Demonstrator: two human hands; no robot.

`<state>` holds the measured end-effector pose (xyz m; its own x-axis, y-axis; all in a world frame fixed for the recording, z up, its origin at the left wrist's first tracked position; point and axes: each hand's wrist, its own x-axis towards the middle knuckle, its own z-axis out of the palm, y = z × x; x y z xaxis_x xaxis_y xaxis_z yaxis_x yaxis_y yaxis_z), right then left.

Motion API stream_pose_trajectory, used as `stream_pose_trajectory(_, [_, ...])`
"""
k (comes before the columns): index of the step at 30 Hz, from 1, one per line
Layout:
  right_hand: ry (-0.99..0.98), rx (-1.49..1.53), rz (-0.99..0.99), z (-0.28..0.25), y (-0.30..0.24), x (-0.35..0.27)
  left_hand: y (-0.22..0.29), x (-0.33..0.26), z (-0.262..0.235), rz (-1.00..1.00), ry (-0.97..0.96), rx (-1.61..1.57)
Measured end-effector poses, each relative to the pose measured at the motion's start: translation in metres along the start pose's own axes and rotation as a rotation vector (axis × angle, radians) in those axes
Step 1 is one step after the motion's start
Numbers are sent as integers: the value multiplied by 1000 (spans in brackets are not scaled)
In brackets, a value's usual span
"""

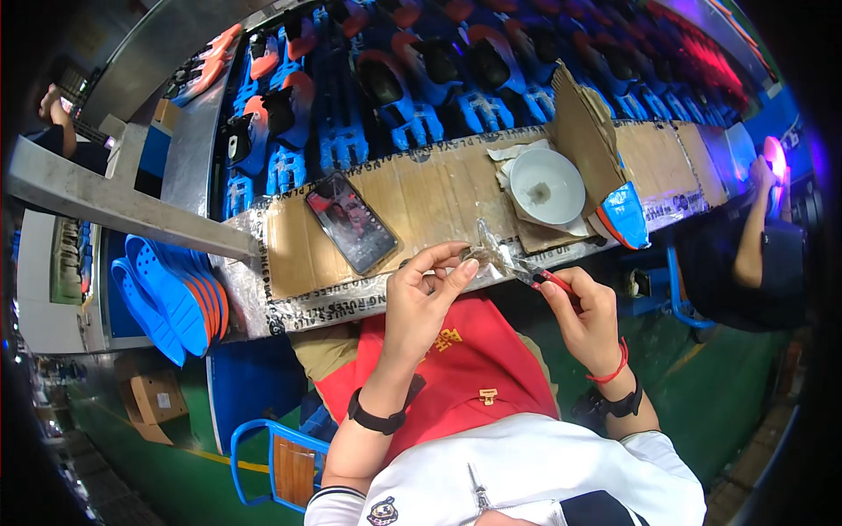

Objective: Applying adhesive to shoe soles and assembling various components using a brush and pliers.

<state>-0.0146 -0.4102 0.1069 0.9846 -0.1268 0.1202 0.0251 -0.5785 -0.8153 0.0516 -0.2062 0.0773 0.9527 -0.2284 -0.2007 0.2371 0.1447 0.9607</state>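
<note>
My left hand [425, 294] pinches the edge of a crumpled clear plastic wrap [493, 252] over the front edge of the bench. On the other side of the wrap, my right hand [583, 317] is closed around a small red-handled tool [540, 279], apparently scissors or a cutter. Its tip points at the plastic, but whether it touches cannot be made out. Beyond my left hand a phone [351, 222] with a lit screen lies on the cardboard. A white bowl [547, 186] with something small in it stands beyond the wrap.
Cardboard [438, 188] covers the bench edge. Rows of blue and orange clogs [383, 83] fill the area behind it, and a stack of blue clogs [171, 294] hangs at left. An upright cardboard flap [586, 131] stands beside the bowl. Another person's arm [752, 232] is at far right.
</note>
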Motion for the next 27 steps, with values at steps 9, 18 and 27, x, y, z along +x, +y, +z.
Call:
stream_pose_trajectory(9, [-6, 51, 58, 2, 5, 4, 0, 2, 0, -35, -45, 22])
stream_pose_trajectory(18, [-30, 192, 199, 6, 15, 8, -5, 5, 3, -47, -51, 15])
stream_pose_trajectory(27, [75, 324, 275, 14, 31, 13, -19, 14, 9, -35, -31, -47])
